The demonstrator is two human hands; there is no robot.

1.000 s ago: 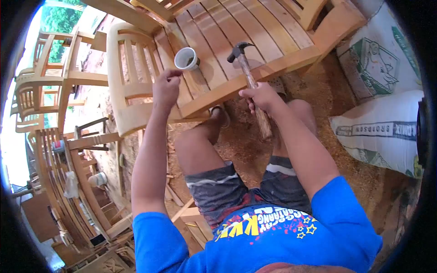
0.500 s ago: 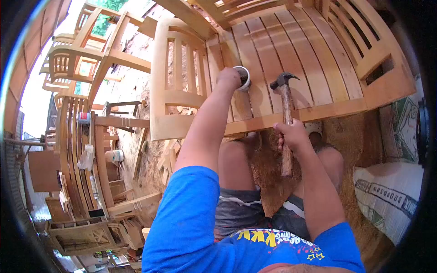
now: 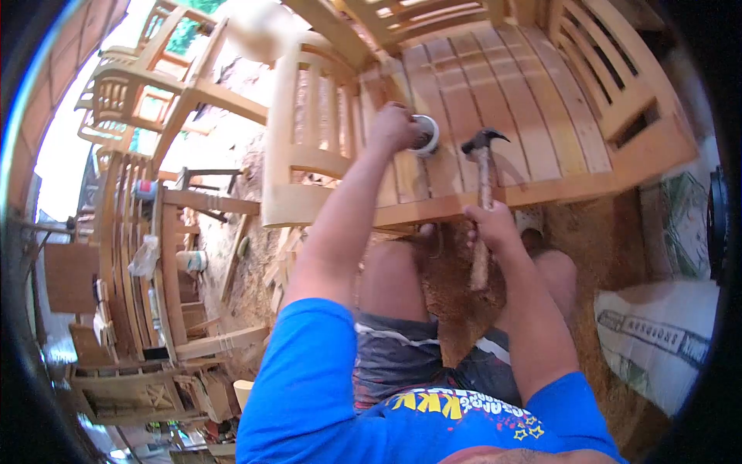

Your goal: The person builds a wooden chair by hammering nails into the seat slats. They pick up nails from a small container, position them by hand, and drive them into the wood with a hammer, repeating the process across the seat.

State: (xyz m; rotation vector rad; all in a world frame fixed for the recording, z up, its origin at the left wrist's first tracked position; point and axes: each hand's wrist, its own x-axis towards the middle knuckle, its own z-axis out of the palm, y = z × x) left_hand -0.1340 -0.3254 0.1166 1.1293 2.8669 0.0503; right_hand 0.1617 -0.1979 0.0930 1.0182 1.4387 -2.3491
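My left hand (image 3: pixel 396 127) is closed on the side of a small white cup (image 3: pixel 432 144) with something dark inside, over the bench's slatted seat. Its fingertips are partly hidden. My right hand (image 3: pixel 492 224) grips the wooden handle of a claw hammer (image 3: pixel 485 174) near its middle. The hammer's dark metal head is over the front of the seat, with the claw pointing right. Both hands work at an unpainted wooden bench (image 3: pixel 533 189) with slatted armrests, in front of my knees.
On the left stand more unfinished wooden chairs (image 3: pixel 139 83) and slatted frames (image 3: pixel 124 255). A can (image 3: pixel 145 189) and a clear plastic bag (image 3: pixel 144 257) rest there. Wood offcuts lie on the dirt floor. At right is a white printed sack (image 3: pixel 657 336).
The view has shifted and turned slightly, and a blurred pale shape has appeared at the upper left. Both hands keep their holds on the cup and the hammer.
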